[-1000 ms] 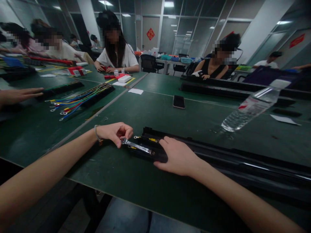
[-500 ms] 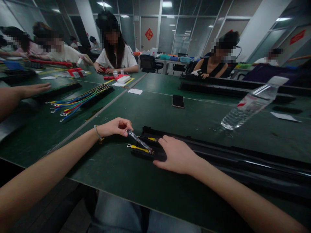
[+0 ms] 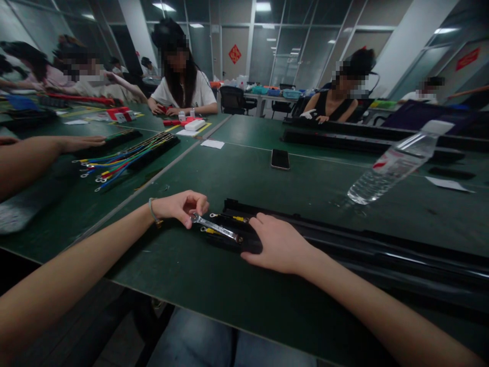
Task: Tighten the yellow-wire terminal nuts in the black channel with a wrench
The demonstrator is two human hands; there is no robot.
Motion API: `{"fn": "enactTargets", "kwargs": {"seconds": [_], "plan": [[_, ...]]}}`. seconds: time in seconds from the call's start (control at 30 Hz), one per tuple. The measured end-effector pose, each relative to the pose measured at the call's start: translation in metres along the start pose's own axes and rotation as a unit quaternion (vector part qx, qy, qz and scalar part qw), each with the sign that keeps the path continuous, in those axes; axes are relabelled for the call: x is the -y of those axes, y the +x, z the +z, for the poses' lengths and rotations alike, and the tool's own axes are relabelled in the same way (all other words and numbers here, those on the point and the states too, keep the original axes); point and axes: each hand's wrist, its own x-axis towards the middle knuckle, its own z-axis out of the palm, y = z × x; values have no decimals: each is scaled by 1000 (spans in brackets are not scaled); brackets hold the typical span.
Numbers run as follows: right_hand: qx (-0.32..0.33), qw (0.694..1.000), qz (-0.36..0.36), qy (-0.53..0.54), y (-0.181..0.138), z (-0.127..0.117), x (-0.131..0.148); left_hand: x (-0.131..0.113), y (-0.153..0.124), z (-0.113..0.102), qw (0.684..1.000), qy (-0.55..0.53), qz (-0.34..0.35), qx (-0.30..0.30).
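wrench (image 3: 214,228): head view; small silver spanner, slanted over near left end of black rail (image 3: 344,243), far tip by right thumb
left hand (image 3: 179,206): fingertips pinched shut on wrench's handle end, just left of rail
right hand (image 3: 280,244): palm down, fingers loose on rail end, gripping nothing
yellow wires (image 3: 240,219): poke out of rail end, beside wrench
table (image 3: 237,188): green; phone (image 3: 280,159) and water bottle (image 3: 393,165) beyond rail
far left: coloured cables (image 3: 114,165), co-worker's hand (image 3: 82,143) just beside them

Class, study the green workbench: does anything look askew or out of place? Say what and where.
The water bottle, far right, looks sharply tilted, not upright; the wide lens may cause that. Otherwise the left hand grips the wrench on the black rail normally.
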Motion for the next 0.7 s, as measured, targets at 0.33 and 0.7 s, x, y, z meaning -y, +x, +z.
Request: {"fn": "enactTargets", "kwargs": {"seconds": [0.33,0.7], "plan": [[-1,1000,2,-1,1,-1,1,-7,1,17,998,-9,2,63],[-2,1000,2,-3,1,-1,0,1,2,-1,1000,-19,-5,1]]}}
